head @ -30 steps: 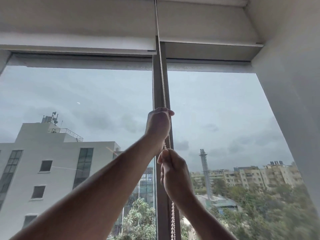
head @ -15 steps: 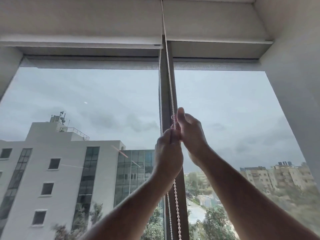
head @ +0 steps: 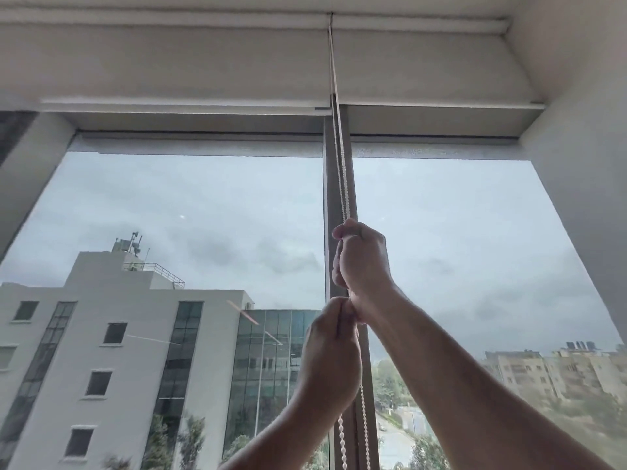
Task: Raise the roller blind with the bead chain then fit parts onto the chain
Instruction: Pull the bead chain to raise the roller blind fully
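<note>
A white bead chain [head: 341, 171] hangs as two strands from the top of the window down along the grey mullion [head: 330, 184]. My right hand [head: 363, 256] is closed around the chain above. Just below it, touching it, my left hand [head: 330, 354] also grips the chain. Both strands reappear beneath my left hand and run out of view. The beige left roller blind [head: 163, 66] is rolled high, its bottom bar near the top of the window frame. The right blind [head: 431, 66] sits about as high.
The window recess wall [head: 583, 198] stands close on the right, and a grey column [head: 27, 178] borders the left. Through the glass I see a white building [head: 101, 351], trees and cloudy sky.
My right hand, below the left a second ago, has gone above it and now grips higher on the chain. My left hand has dropped below. My view tilted upward.
</note>
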A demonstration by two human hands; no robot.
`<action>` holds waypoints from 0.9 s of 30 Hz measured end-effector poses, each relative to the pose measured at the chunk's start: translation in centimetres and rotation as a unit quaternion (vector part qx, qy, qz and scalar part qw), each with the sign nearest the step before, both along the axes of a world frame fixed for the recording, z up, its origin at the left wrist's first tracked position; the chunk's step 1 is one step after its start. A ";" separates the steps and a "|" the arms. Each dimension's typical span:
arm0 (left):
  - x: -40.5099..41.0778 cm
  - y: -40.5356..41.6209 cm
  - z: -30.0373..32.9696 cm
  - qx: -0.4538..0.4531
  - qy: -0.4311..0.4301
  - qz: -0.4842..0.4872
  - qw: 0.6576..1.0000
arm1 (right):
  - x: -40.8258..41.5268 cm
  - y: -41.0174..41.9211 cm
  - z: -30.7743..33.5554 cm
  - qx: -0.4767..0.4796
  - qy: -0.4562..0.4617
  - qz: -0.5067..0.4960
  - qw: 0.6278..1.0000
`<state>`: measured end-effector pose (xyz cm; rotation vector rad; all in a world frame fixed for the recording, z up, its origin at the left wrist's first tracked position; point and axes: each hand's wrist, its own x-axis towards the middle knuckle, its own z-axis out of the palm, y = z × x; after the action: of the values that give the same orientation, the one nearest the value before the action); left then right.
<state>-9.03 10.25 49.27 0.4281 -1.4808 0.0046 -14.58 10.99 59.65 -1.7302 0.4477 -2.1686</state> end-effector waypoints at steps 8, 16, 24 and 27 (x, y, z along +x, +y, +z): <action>0.3 -1.4 -2.6 -0.010 -0.027 -0.001 1.000 | 0.1 -1.4 -2.6 -0.049 0.018 -0.087 0.995; 2.0 -2.2 2.5 0.125 0.080 -0.088 0.985 | -1.3 -1.1 -2.8 -0.069 -0.001 -0.114 0.991; 0.6 -0.3 10.7 0.144 0.031 -0.116 0.982 | -1.2 -2.2 -7.7 -0.123 0.029 -0.149 0.981; -1.5 -0.1 11.8 0.171 0.034 -0.165 0.971 | -1.0 -3.7 -10.0 -0.110 0.034 -0.127 0.985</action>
<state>-10.51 10.14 61.03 0.4490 -1.4716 -0.5314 -15.55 7.27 49.66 -1.9633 0.4861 -2.4193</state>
